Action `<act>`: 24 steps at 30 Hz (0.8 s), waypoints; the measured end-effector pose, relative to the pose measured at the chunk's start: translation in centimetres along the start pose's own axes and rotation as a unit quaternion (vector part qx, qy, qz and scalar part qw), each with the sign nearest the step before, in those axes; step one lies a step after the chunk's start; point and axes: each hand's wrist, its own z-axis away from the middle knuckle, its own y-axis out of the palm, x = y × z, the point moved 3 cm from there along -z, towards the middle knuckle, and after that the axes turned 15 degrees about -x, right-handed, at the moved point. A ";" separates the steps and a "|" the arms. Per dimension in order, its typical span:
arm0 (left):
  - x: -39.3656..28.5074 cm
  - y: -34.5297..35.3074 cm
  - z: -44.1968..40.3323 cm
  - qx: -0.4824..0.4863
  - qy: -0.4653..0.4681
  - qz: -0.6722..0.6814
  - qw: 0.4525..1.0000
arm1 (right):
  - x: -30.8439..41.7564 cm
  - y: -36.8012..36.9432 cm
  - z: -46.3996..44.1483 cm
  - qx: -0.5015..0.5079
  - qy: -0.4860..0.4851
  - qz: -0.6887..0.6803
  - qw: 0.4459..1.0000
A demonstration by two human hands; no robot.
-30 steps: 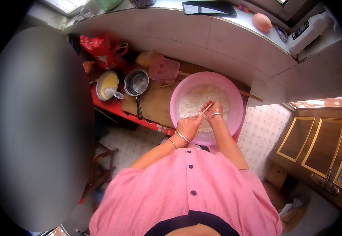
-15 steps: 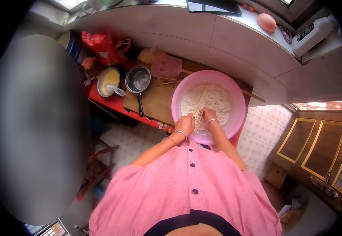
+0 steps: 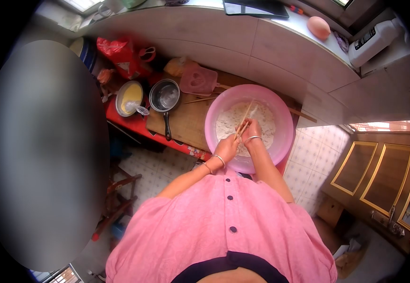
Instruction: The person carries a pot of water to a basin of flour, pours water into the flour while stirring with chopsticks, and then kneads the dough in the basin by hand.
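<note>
A large pink basin (image 3: 287, 120) holds a lumpy, pale flour mixture (image 3: 226, 118). Over its near side, my left hand (image 3: 227, 146) is closed around wooden chopsticks (image 3: 247, 113), which slant up and away over the flour. My right hand (image 3: 252, 128), close beside it, has its fingers pinched on the chopsticks just above the left hand. Its fingertips are partly hidden, so whether dough sits between them cannot be seen. A bracelet circles each wrist.
Left of the basin, a wooden board (image 3: 186, 122) carries a small black-handled pot (image 3: 166, 96) and a pink mould (image 3: 199, 80). A bowl of yellow meal (image 3: 130, 98) and a red bag (image 3: 120, 56) stand farther left. A tablet (image 3: 256, 8) and a white bottle (image 3: 374, 42) are on the ledge.
My right hand has risen from the flour mixture and moved up along the chopsticks. My left hand has shifted slightly right, nearer to it.
</note>
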 end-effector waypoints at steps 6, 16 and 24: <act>-2.4 -1.4 0.8 0.051 -0.035 -0.055 0.997 | 2.6 -0.3 -3.8 -0.019 0.014 -0.055 0.998; -2.8 -2.3 -0.2 0.031 -0.104 0.089 0.990 | 0.6 -0.4 0.0 -0.027 0.038 -0.007 0.999; -2.9 -2.1 -0.1 0.015 -0.045 0.003 0.999 | 1.1 -0.3 -1.5 -0.033 0.036 -0.045 0.998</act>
